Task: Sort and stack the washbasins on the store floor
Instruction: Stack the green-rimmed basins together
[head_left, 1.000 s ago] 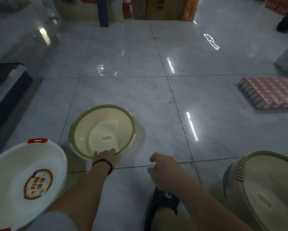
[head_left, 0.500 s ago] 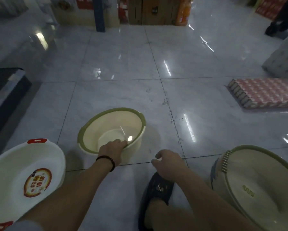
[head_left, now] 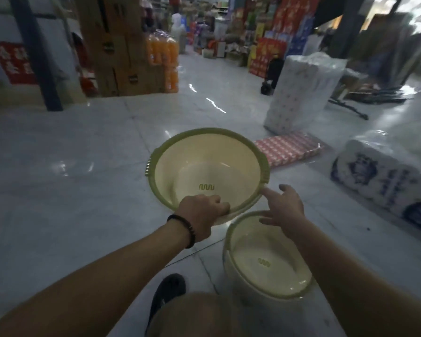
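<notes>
A cream washbasin with a green rim (head_left: 204, 166) is lifted off the floor and tilted toward me, a green wavy mark on its bottom. My left hand (head_left: 203, 212), with a dark bead bracelet on the wrist, grips its near rim. My right hand (head_left: 283, 206) has its fingers spread, one fingertip touching the lifted basin's right rim. Below the right hand stands a second cream, green-rimmed washbasin (head_left: 265, 259) on the floor, upright, partly covered by my right forearm.
Glossy grey floor tiles all around. A flat pink shrink-wrapped pack (head_left: 292, 148) lies behind the basins. Wrapped paper-roll bundles stand upright (head_left: 302, 93) and lie at the right (head_left: 384, 181). Cardboard boxes and orange bottles (head_left: 160, 62) are far left. My dark shoe (head_left: 166, 293) is below.
My left hand lifted the green-rimmed basin off the floor and carried it right, over the other green-rimmed basin. My view swung up and right; the white basin left the frame. The right hand reached its rim.
</notes>
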